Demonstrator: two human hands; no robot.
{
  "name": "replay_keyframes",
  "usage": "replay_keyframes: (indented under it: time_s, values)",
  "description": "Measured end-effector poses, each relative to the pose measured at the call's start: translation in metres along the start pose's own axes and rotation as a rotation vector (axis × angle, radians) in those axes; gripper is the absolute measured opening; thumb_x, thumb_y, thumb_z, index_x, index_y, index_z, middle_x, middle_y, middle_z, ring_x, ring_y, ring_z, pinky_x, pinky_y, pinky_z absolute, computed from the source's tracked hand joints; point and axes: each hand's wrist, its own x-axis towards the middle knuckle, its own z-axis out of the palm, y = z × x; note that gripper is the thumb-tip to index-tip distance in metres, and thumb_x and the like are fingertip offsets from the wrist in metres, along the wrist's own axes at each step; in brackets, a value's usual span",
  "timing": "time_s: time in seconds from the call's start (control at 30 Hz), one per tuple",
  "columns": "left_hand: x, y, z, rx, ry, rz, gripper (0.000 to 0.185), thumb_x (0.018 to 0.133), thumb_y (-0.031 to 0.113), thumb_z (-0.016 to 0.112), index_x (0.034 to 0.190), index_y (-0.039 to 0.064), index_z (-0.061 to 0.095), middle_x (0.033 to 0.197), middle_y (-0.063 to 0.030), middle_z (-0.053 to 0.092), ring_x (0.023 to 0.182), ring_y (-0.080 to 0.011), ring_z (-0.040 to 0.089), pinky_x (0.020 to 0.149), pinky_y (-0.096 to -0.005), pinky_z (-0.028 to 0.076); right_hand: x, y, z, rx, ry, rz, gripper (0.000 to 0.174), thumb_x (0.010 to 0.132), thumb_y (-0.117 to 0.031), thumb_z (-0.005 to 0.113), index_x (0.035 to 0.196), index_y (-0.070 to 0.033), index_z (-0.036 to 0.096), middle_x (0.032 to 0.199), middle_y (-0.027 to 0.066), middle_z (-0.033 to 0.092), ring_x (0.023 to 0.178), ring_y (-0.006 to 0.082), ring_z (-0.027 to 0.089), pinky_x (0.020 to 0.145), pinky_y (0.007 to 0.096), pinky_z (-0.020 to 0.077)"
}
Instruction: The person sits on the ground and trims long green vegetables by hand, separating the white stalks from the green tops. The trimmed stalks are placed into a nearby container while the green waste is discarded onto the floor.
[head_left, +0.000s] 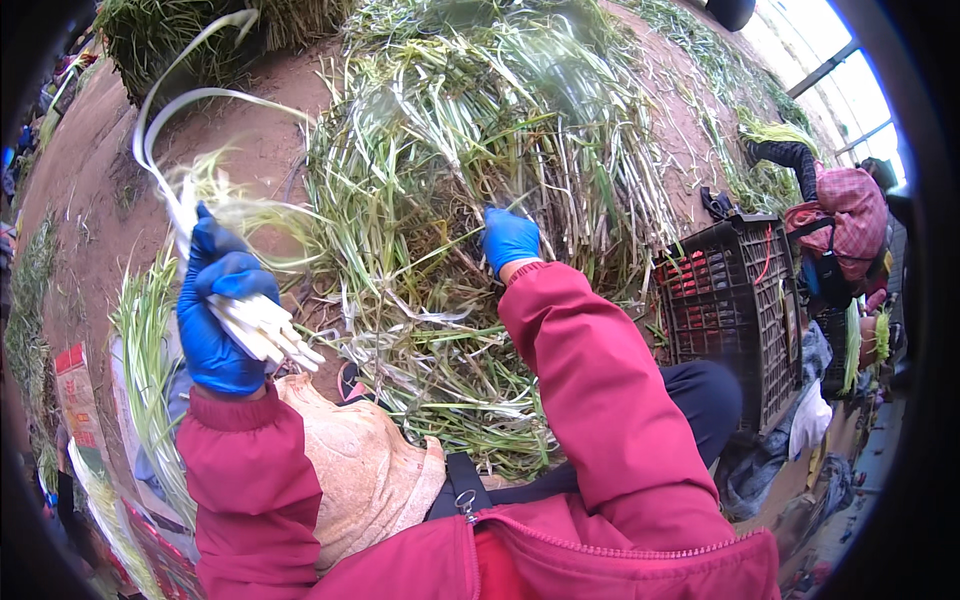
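In a blue glove, my left hand (225, 307) grips a bundle of pale peeled stalks (262, 330), their cut white ends pointing toward me. Long whitish-yellow leaves of that bundle curl up and away past the thumb. My right hand (510, 238), also gloved in blue, reaches into a big heap of green leafy stalks (480, 135). Its fingertips are partly hidden among the stems, and whether they grasp one cannot be told. Torn leaves and peelings (457, 375) lie in front of my legs. A tan cloth (360, 450) covers my left leg.
A dark plastic crate (727, 322) stands right of the heap. Beyond it a person in a checked top (847, 217) bends over. Pale trimmed stalks (150, 375) lie at my left, near a printed sack (79, 397). A dense green bundle (180, 52) sits at the far left.
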Motion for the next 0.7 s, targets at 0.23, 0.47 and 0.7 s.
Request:
replay_keyframes:
  time_s: [0.23, 0.47, 0.7]
  values:
    - [0.0, -0.014, -0.009, -0.05, 0.183, -0.063, 0.027, 0.087, 0.014, 0.037, 0.112, 0.009, 0.047, 0.07, 0.0038, 0.05, 0.051, -0.0026, 0.038, 0.052, -0.0225, 0.035, -0.023, 0.004, -0.031, 0.201, -0.51, -0.024, 0.022, 0.066, -0.025, 0.058, 0.085, -0.014, 0.061, 0.082, 0.012, 0.06, 0.074, 0.0278, 0.057, 0.067, 0.036, 0.0445]
    - [-0.008, -0.028, -0.009, -0.026, 0.182, -0.081, 0.027, 0.086, 0.012, 0.038, 0.111, 0.007, 0.047, 0.069, 0.0039, 0.049, 0.048, -0.0022, 0.036, 0.051, -0.0219, 0.036, -0.117, 0.0, -0.018, 0.45, -0.26, 0.196, 0.024, 0.073, -0.026, 0.054, 0.095, -0.016, 0.059, 0.088, 0.0108, 0.059, 0.077, 0.0273, 0.057, 0.068, 0.0348, 0.0447]
    - [-0.011, -0.034, -0.017, 0.072, 0.088, -0.143, 0.028, 0.087, 0.017, 0.035, 0.109, 0.006, 0.048, 0.08, 0.0017, 0.055, 0.05, -0.0029, 0.038, 0.052, -0.0227, 0.032, -0.09, -0.033, -0.032, 0.617, 0.156, -0.087, 0.028, 0.076, -0.034, 0.052, 0.095, -0.014, 0.057, 0.088, 0.0086, 0.059, 0.076, 0.0265, 0.057, 0.065, 0.0331, 0.0455]
